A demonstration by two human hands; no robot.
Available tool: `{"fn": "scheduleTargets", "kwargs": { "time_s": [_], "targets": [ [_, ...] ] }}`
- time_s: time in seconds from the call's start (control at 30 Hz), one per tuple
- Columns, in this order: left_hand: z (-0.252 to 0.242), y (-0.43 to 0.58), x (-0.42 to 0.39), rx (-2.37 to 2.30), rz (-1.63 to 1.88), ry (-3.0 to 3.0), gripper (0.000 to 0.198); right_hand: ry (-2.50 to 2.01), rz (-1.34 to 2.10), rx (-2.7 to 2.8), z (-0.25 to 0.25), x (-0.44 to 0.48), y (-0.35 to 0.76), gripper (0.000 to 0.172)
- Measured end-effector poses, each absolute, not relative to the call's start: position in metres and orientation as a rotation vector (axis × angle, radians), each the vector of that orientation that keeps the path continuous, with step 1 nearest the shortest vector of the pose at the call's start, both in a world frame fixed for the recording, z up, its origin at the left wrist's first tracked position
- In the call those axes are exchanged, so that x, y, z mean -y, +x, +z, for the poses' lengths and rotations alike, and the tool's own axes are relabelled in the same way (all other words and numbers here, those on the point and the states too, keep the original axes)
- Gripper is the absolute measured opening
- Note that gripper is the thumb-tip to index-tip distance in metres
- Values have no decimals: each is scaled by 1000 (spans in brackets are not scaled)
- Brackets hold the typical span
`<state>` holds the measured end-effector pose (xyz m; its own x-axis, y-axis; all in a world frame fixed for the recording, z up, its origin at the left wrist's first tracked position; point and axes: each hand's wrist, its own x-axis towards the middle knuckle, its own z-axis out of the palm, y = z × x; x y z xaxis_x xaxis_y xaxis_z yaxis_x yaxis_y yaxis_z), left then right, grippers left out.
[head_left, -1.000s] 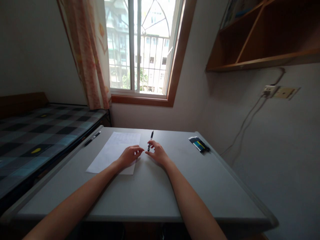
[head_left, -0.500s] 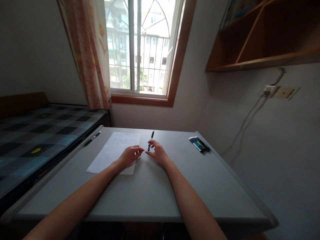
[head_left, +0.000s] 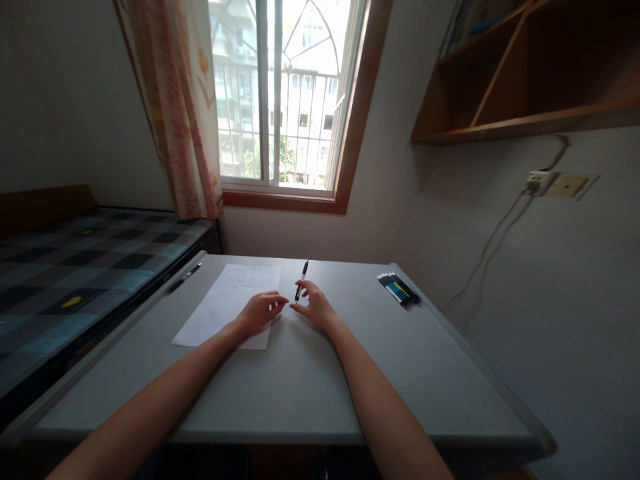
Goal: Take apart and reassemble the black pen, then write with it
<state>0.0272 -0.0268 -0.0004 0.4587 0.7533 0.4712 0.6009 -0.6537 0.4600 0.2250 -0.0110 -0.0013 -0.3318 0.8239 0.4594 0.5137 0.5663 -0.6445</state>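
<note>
Nearest, both forearms are cut off by the lower picture edge, and they hide a part of the grey table (head_left: 300,393). The left hand (head_left: 259,312) is over the right border of the paper (head_left: 220,315) and covers some of it. Its fingers are curled; whether their tips meet, one cannot tell. Across a narrow gap, at three o'clock from it, the right hand (head_left: 316,307) has its fingers closed on a black-and-white pen (head_left: 304,273); they partly hide its middle. The pen's long axis runs away from the person, its far end pointing between twelve and one o'clock. Which end is the writing tip is hard to make out. Compared with half a second earlier, hands and pen look almost the same. Farther, the faint lines on the paper are unreadable. A dark pen (head_left: 185,278) lies at ten o'clock from the left hand, and a row of pens (head_left: 399,291) at two o'clock from the right, their near ends blurred.
</note>
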Motion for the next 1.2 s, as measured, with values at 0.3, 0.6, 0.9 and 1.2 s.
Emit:
{"fn": "scheduleTargets", "kwargs": {
  "time_s": [0.3,0.6,0.9,1.2],
  "targets": [
    [1,28,29,-1179,963,2490,24,-1078,492,2003,-2,9,225,49],
    [9,10,21,-1967,1063,2398,25,-1089,447,1962,1,10,225,51],
    [-2,-28,2,-2539,773,2013,50,-1178,276,1805,8,9,232,19],
    [-6,-43,-3,-2575,477,1910,55,-1109,302,1828,8,9,234,33]
  ]
}}
